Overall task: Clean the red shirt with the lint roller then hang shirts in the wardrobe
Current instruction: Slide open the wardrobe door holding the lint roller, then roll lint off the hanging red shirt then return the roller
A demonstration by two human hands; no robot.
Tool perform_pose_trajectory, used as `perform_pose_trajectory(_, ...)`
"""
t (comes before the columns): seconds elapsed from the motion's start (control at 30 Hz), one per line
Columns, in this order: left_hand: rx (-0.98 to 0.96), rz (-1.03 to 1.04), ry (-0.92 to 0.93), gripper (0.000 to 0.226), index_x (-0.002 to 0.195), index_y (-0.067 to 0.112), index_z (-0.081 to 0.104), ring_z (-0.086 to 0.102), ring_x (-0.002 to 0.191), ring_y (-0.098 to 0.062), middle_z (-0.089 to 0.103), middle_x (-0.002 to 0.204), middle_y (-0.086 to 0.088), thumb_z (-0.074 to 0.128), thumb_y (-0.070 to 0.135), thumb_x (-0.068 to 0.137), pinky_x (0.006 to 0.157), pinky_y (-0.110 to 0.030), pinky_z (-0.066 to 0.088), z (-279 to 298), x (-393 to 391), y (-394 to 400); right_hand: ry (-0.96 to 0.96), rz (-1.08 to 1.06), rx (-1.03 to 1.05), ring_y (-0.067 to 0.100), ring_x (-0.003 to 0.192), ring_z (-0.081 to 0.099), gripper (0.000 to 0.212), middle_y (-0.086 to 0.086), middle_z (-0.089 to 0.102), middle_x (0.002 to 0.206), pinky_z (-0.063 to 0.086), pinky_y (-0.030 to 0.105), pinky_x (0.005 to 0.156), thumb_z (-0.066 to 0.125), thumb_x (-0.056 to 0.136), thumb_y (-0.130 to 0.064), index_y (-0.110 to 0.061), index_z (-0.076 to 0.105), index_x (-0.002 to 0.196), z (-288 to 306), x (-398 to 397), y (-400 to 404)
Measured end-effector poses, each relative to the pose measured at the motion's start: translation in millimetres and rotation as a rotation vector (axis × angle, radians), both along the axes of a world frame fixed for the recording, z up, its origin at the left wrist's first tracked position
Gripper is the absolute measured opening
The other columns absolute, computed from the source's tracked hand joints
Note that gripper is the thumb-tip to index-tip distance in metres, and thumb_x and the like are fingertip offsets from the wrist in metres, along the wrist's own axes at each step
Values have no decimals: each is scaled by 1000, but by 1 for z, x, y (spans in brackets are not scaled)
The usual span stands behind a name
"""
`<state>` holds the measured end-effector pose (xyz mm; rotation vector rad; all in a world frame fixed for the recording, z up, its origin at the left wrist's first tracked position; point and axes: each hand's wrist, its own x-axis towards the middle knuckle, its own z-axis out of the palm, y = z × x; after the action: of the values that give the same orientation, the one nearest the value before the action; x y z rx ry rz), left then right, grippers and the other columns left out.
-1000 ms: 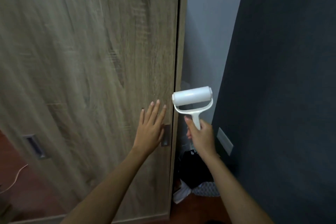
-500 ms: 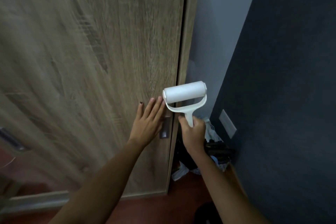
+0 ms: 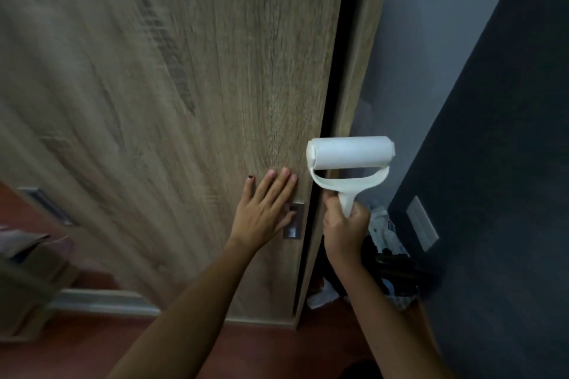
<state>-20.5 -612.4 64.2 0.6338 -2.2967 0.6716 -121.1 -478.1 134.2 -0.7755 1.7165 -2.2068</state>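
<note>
A wood-grain sliding wardrobe door [image 3: 172, 95] fills the left and centre of the view. My left hand [image 3: 264, 212] lies flat on it, fingers spread, thumb at the recessed metal handle [image 3: 294, 220]. My right hand [image 3: 345, 231] grips the handle of a white lint roller [image 3: 351, 152], held upright beside the door's right edge. A narrow dark gap [image 3: 331, 108] shows between the door and the wardrobe frame. No shirt is visible.
A dark blue wall [image 3: 492, 163] with a white switch plate [image 3: 421, 223] stands close on the right. Dark bags and white fabric [image 3: 388, 252] lie on the red floor in the corner. A second recessed handle [image 3: 46, 206] and a cardboard box [image 3: 27, 280] are at the left.
The door has slid a little to the left under my left hand, and the gap at its right edge is wider. The view has shifted; the lint roller stays upright in my right hand.
</note>
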Motion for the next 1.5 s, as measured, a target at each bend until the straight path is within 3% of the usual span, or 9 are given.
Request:
perform_pose_trajectory(0.53, 149, 222, -15, 88, 153, 18, -3, -2, 148, -28, -11, 161, -4, 49, 51, 90, 117, -57, 9, -7, 116, -52, -11, 284, -9, 6, 40, 39, 26, -12, 43, 43, 29, 22, 46, 62, 74, -30, -26, 51, 50, 10, 58, -48)
perform_pose_trajectory(0.63, 256, 305, -1, 81, 153, 17, 1, 5, 148, -30, -6, 162, -5, 44, 49, 92, 113, -62, 18, -9, 150, -55, 13, 400, -18, 4, 51, 47, 5, -12, 53, 60, 34, 22, 48, 63, 77, -37, -34, 60, 80, 20, 73, -60)
perform_pose_trajectory(0.7, 347, 392, 85, 78, 153, 13, 5, 6, 148, -32, 0, 161, -7, 39, 48, 92, 110, -66, 21, -6, 170, -55, 30, 488, -7, 2, 58, 51, 29, -11, 58, 74, 38, 17, 50, 62, 84, -34, -27, 52, 111, 24, 81, -69)
perform_pose_trajectory(0.77, 432, 460, 210, 83, 152, 9, 5, 2, 148, -34, 1, 160, -14, 37, 53, 90, 113, -64, 12, 8, 182, -59, 43, 520, 25, 1, 57, 53, 35, -8, 60, 80, 38, 13, 48, 58, 89, -31, -23, 46, 120, 31, 92, -80)
perform_pose_trajectory(0.93, 503, 376, 446, 97, 152, 8, 0, -4, 147, -39, -6, 156, -30, 52, 58, 87, 117, -50, 11, 58, 175, -80, 33, 444, 152, 11, 42, 44, 9, 7, 57, 68, 35, 24, 39, 55, 95, -25, -17, 54, 98, 39, 122, -103)
perform_pose_trajectory(1.07, 541, 457, 530, 93, 151, 2, 2, 1, 145, -44, -5, 155, -32, 64, 28, 87, 115, -55, 22, 61, 194, -101, 60, 503, 194, 10, 38, 45, 2, 6, 56, 63, 35, 23, 37, 59, 92, -16, -14, 58, 93, 40, 137, -110)
perform_pose_trajectory(1.33, 577, 575, 505, 97, 151, 9, -6, 8, 145, -43, -5, 157, -27, 65, 26, 87, 108, -59, 31, 65, 251, -133, 104, 707, 375, 8, 36, 43, 22, 11, 62, 71, 32, 19, 36, 57, 87, -3, -24, 56, 93, 27, 165, -122)
perform_pose_trajectory(1.43, 604, 598, 513, 97, 151, 12, -9, 6, 146, -40, -7, 158, -23, 63, 27, 88, 109, -60, 30, 67, 267, -143, 158, 792, 421, 7, 37, 46, 15, 6, 63, 71, 36, 20, 37, 55, 93, -8, -18, 58, 104, 21, 174, -126)
perform_pose_trajectory(1.5, 618, 607, 506, 98, 151, 12, -9, 4, 147, -38, -8, 159, -22, 63, 26, 87, 110, -59, 27, 70, 278, -148, 179, 817, 417, 7, 36, 47, 18, 2, 62, 68, 38, 20, 35, 50, 97, -16, -29, 57, 107, 19, 178, -128)
